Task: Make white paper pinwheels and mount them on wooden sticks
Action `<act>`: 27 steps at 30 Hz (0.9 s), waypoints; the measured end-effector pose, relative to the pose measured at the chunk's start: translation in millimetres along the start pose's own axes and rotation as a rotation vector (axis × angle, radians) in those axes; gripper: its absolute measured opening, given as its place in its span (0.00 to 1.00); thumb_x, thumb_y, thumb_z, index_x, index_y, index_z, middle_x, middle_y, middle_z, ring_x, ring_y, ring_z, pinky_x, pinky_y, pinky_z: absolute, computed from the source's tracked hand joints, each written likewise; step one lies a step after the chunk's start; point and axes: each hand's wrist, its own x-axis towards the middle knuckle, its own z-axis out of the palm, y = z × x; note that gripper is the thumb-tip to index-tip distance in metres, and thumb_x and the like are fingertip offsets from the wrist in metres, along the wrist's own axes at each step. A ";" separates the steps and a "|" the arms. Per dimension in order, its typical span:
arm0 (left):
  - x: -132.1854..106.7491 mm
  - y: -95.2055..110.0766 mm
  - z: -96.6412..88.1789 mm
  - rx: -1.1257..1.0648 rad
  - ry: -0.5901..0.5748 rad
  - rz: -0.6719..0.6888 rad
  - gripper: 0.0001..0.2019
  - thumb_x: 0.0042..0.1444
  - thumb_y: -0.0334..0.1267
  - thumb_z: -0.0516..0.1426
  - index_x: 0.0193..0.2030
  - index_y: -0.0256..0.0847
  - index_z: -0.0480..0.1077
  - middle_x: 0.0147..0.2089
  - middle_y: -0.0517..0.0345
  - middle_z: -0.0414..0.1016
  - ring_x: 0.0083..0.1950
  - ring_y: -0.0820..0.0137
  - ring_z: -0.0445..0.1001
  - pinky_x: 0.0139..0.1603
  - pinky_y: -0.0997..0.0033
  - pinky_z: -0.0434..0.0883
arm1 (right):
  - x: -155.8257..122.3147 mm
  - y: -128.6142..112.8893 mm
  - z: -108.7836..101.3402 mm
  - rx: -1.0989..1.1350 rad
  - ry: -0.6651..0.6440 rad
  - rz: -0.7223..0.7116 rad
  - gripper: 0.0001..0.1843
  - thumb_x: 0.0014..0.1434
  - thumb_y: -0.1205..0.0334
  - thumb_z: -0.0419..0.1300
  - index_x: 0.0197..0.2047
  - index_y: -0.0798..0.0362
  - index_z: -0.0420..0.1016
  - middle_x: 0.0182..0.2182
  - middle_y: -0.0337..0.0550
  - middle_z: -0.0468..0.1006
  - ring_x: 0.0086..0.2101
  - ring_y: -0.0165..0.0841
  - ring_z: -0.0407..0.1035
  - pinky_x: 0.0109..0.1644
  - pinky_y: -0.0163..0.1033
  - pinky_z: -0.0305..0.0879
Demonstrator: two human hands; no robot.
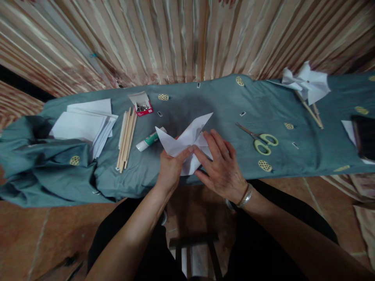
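Observation:
A white sheet of paper (187, 142), partly folded into pointed flaps, lies on the blue-grey cloth (205, 101) in front of me. My left hand (171, 168) pinches its near left part, thumb on top of a flap. My right hand (221, 166) lies on the paper's right side with the fingers stretched and pressing down; a bracelet sits on that wrist. A glue stick (149, 140) lies just left of the paper, half under one flap.
A stack of white sheets (83, 123) and a bundle of wooden sticks (126, 134) lie to the left, a small red box of pins (143, 104) behind them. Green-handled scissors (259, 139) rest to the right. A finished paper pinwheel (307, 84) lies far right.

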 end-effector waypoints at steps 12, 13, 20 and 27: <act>-1.6 8.8 1.4 -0.062 0.035 -0.107 0.19 0.35 0.36 0.72 0.36 0.35 0.78 0.35 0.54 0.82 0.35 0.67 0.78 0.39 0.69 0.72 | -3.5 -2.2 3.0 0.059 0.051 0.024 0.34 0.62 0.51 0.57 0.68 0.51 0.55 0.71 0.57 0.42 0.70 0.50 0.35 0.66 0.59 0.46; -1.5 8.9 1.3 -0.070 0.033 -0.111 0.18 0.35 0.36 0.72 0.36 0.35 0.78 0.35 0.54 0.82 0.34 0.67 0.78 0.39 0.70 0.72 | -3.8 -2.3 2.8 0.065 0.047 0.026 0.35 0.62 0.51 0.57 0.68 0.50 0.54 0.71 0.56 0.41 0.70 0.50 0.35 0.66 0.59 0.46; -0.2 8.0 -0.3 -0.063 0.030 -0.122 0.18 0.35 0.36 0.72 0.36 0.35 0.78 0.35 0.55 0.82 0.34 0.68 0.78 0.39 0.69 0.72 | -5.1 -1.7 -0.2 0.108 -0.023 0.035 0.39 0.62 0.50 0.56 0.72 0.47 0.46 0.71 0.54 0.44 0.70 0.53 0.34 0.66 0.61 0.45; 0.5 7.5 -1.2 -0.018 0.030 -0.063 0.18 0.35 0.36 0.71 0.36 0.35 0.79 0.37 0.52 0.82 0.37 0.66 0.79 0.44 0.66 0.73 | -5.2 -3.4 2.1 0.109 0.050 -0.010 0.38 0.62 0.48 0.56 0.70 0.53 0.50 0.71 0.60 0.42 0.69 0.53 0.37 0.64 0.60 0.50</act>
